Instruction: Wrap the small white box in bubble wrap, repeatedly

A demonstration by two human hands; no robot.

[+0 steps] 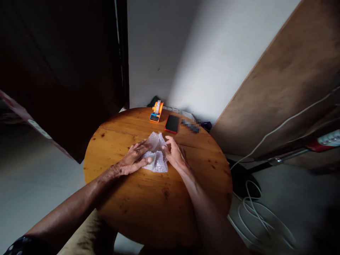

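Observation:
A crumpled piece of clear bubble wrap lies on the round wooden table between my hands. My left hand rests on its left side, fingers stretched out and thumb apart. At the right edge of the wrap, my right hand has its fingers loosely bent and apart, with the thumb side against the plastic. No grip on the wrap shows in either hand. Whether anything lies inside the folds, I cannot tell.
Toward the table's far edge stand an orange tape dispenser, a red-edged phone and a blurred-out item. A white wall rises behind the wooden table. White cable coils on the floor at right.

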